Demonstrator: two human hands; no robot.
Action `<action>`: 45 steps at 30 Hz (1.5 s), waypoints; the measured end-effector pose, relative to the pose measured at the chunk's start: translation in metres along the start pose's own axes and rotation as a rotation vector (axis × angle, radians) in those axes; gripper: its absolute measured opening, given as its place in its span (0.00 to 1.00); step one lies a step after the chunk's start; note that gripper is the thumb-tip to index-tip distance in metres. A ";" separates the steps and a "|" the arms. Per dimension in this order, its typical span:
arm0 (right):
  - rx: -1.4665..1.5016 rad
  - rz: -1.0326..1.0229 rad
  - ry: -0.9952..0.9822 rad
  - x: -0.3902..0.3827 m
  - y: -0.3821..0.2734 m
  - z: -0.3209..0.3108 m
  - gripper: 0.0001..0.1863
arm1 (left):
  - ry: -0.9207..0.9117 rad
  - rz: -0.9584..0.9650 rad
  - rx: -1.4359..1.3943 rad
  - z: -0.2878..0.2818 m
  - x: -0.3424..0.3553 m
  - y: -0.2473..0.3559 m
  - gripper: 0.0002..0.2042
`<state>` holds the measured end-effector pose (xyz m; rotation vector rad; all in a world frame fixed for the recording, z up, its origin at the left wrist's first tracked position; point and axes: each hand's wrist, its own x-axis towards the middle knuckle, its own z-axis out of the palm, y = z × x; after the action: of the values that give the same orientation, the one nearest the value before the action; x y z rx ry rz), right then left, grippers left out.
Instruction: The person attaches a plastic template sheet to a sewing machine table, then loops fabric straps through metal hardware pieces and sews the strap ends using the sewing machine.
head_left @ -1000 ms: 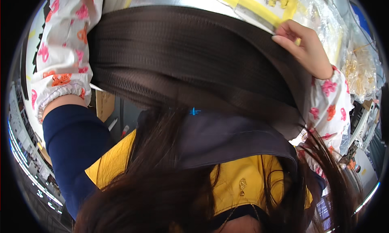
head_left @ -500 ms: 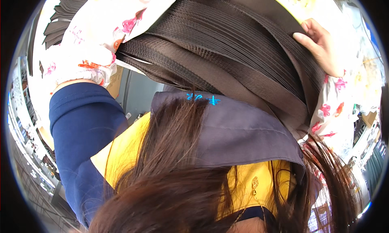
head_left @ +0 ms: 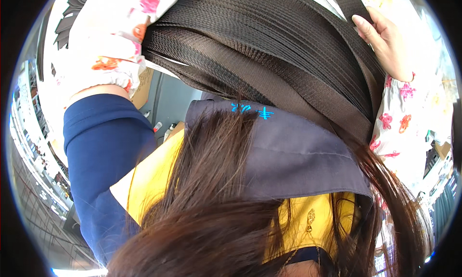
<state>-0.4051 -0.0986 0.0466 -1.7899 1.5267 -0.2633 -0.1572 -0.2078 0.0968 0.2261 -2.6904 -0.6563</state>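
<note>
A large bundle of dark brown webbing (head_left: 260,46) lies in long stacked folds across the upper middle, reaching from my left forearm to my right sleeve. My right hand (head_left: 391,45) is at the upper right of it, thumb and fingers closed on the edge of one webbing strap (head_left: 350,5) that rises apart from the stack. My left arm, in a white flowered oversleeve (head_left: 108,51), passes up along the bundle's left end. The left hand itself lies beyond the upper edge of the picture.
More dark webbing (head_left: 67,24) hangs in folds at the far upper left. Beneath my left arm are a brown cardboard piece (head_left: 143,90) and a grey surface (head_left: 168,101). Dark hair and a grey apron (head_left: 293,156) fill the lower middle.
A strap now stands away from the stack at my right hand, with a pale gap beside it. My left hand, partly seen at the upper edge before, has gone out of the picture.
</note>
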 end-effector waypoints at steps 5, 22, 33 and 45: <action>-0.042 -0.184 0.047 -0.001 0.015 0.005 0.15 | -0.049 0.040 0.003 0.026 0.001 0.028 0.13; 0.420 -0.914 -0.106 -0.053 -0.077 -0.011 0.16 | 0.150 0.846 -0.602 -0.008 -0.031 0.118 0.11; 0.474 -0.991 -0.201 -0.061 -0.074 0.023 0.12 | -0.181 0.762 -0.659 -0.011 -0.013 0.113 0.11; 0.573 -0.897 -0.099 -0.060 -0.077 0.021 0.12 | -0.053 0.481 -0.590 -0.035 -0.081 0.125 0.10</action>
<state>-0.3498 -0.0349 0.1007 -1.8364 0.4074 -0.9191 -0.0781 -0.0930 0.1600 -0.5727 -2.3237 -1.2432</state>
